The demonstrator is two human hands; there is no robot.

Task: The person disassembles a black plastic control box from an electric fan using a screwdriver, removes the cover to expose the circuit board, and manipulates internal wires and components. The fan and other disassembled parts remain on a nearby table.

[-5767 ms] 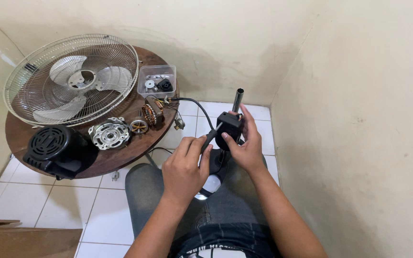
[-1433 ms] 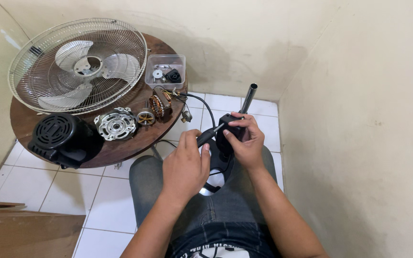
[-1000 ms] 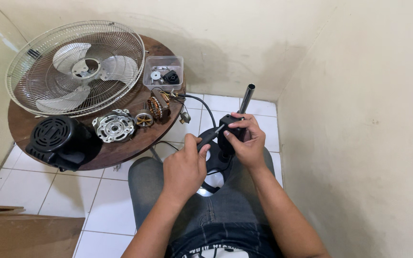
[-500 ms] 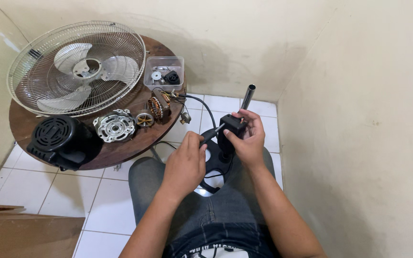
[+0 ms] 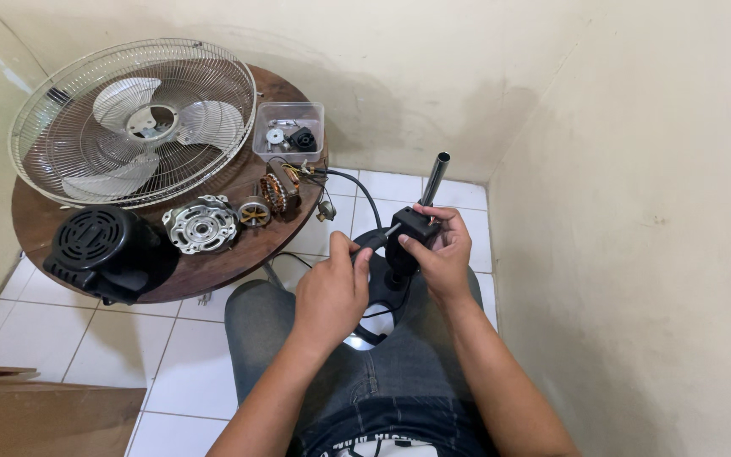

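My right hand [image 5: 443,258] grips a small black box-shaped part [image 5: 410,233] mounted on a fan stand, just below the metal pole [image 5: 435,178] that sticks up from it. My left hand [image 5: 332,292] holds a dark tool [image 5: 380,239] whose tip meets the left side of that black part. The stand's black base [image 5: 380,298] lies over my lap between my knees, mostly hidden by my hands. A black cord [image 5: 357,188] runs from it up to the round table.
A round wooden table [image 5: 239,254] at the left carries a wire fan guard with blades [image 5: 133,118], a black motor cover [image 5: 103,250], a silver motor housing [image 5: 202,225], a copper-wound stator [image 5: 277,191] and a clear tray of small parts [image 5: 289,131]. Walls close in behind and right.
Both hands stay on the black part. The left hand's tool has shifted slightly against it, and the view has drifted a little.
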